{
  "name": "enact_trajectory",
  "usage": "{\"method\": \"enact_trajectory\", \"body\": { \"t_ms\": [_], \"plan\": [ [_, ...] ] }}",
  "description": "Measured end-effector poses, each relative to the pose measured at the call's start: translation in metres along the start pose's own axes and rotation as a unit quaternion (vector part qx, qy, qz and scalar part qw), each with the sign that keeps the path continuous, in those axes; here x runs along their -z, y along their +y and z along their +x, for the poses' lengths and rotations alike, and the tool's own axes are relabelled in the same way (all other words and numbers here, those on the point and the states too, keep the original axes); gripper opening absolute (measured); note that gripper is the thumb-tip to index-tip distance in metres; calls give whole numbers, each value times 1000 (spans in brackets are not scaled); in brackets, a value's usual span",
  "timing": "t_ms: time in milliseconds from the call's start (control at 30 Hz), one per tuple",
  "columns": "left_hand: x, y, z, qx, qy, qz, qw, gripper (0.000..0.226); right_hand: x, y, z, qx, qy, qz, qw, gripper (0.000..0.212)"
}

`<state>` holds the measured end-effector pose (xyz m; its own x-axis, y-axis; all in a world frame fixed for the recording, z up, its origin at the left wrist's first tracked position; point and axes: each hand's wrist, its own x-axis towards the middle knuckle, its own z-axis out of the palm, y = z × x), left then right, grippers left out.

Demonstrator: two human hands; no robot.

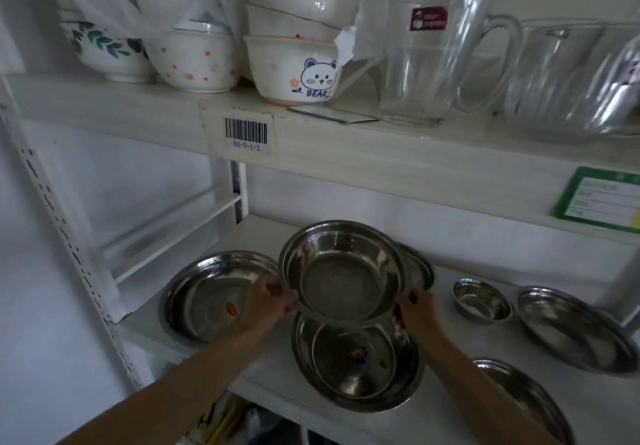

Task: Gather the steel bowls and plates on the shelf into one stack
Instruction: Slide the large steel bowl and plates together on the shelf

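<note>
I hold a steel bowl in the air above the lower shelf. My left hand grips its left rim and my right hand grips its right rim. Directly below it lies a steel plate with a red sticker. A wide steel plate sits to the left. Behind the held bowl, another steel dish is partly hidden. To the right stand a small steel bowl, a steel plate and a further plate at the front edge.
The upper shelf hangs close above, with ceramic bowls, a glass jug and a glass bowl. A barcode label and a green card are on the shelf edges. A white upright is at left.
</note>
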<state>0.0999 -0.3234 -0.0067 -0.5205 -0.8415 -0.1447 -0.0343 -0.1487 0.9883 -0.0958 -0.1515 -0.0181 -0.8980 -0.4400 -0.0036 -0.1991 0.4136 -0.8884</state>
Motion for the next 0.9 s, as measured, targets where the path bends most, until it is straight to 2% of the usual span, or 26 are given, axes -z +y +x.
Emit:
{"method": "enact_trajectory", "body": {
  "t_ms": [200, 367, 733, 900],
  "plan": [
    [-5, -31, -48, 41, -3, 8, 999, 24, 17, 33, -33, -5, -9, -52, 999, 26],
    [-13, -47, -69, 44, -4, 22, 999, 13, 24, 53, -51, -22, -20, -83, 996, 25],
    [-22, -73, -81, 49, 47, 81, 994, 17, 23, 63, -74, -43, -17, -114, 992, 12],
    [-22, -80, -86, 59, 52, 74, 994, 17, 21, 64, -78, -36, -13, -105, 994, 11]
  ]
}}
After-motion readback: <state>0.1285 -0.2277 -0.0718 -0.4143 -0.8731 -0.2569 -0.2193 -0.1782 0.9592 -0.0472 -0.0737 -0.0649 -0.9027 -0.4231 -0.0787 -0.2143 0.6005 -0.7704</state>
